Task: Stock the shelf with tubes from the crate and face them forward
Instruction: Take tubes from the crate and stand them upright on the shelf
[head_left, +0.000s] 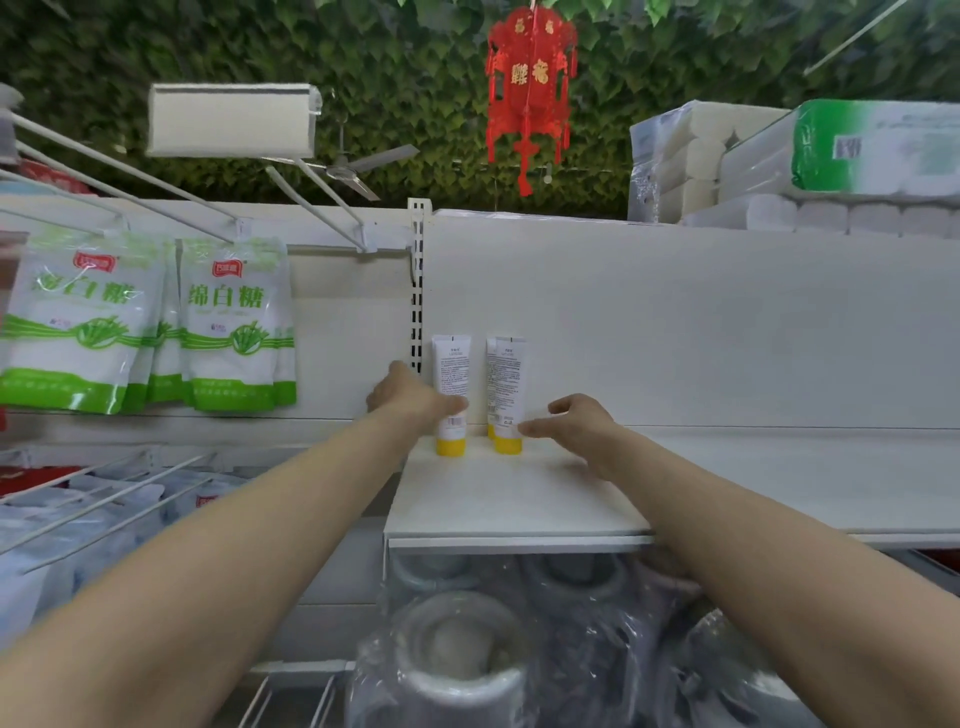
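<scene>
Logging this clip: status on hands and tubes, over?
Left hand grips left tube. Right hand open, at front right tube; third tube behind it. Barcode sides face out. Nothing blocks either hand.

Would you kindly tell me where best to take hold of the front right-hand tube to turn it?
Take the front right-hand tube low on its body, just above the yellow cap, from its open right side with the right hand. It stands upright on that cap, with another tube close behind on its left.
</scene>
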